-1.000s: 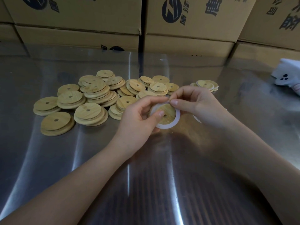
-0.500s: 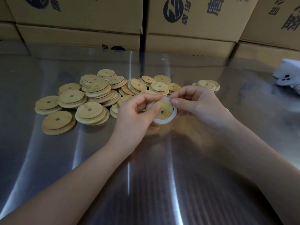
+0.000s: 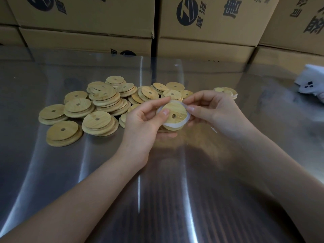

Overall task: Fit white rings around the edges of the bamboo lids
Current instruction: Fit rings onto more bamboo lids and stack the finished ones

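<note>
**Seating the ring on the held lid**

Both hands work above the middle of the tabletop, just in front of the heap of bare lids.

- **Left hand**: grips one bamboo lid, thumb pressed on its face, forefinger curled over the far rim.
- **Right hand**: thumb and forefinger pinch the white ring at the lid's right rim.
- **Ring:** we judge it only partly seated, since it stands loose along the near edge.
- **To do it well:** we would pin the seated stretch with the left thumb. The right fingers then walk the ring round in short, even pulls, without twisting it.
</note>
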